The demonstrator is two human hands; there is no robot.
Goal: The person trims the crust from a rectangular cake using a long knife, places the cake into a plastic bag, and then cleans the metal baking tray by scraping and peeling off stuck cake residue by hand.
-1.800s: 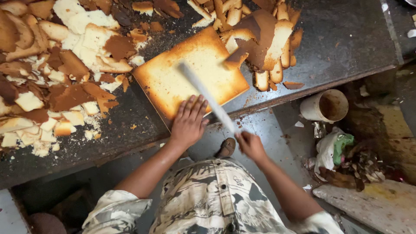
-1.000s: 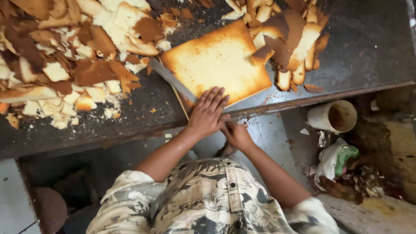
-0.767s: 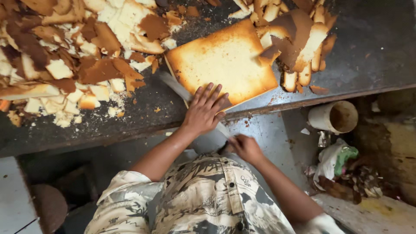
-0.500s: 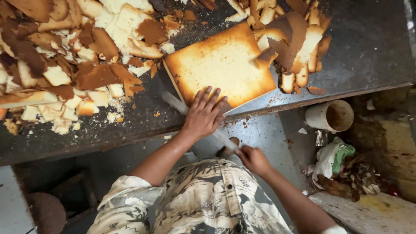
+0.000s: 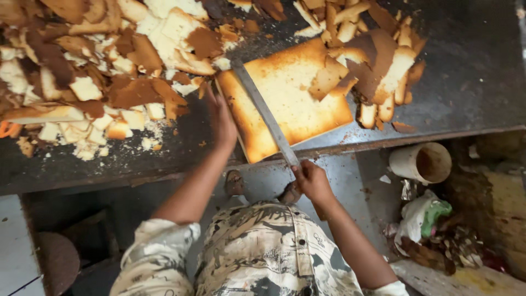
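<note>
Head view: long knife (image 5: 264,114) clamped in right hand (image 5: 310,180); left hand (image 5: 222,121) fingers flat, together, against cake slab (image 5: 285,98) edge. Blade near fingers; cut risked if slab slips.

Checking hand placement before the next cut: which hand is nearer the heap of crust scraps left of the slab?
Left. The left hand rests at the slab's left edge beside the scrap heap; the right hand grips the knife off the table's front edge.
</note>
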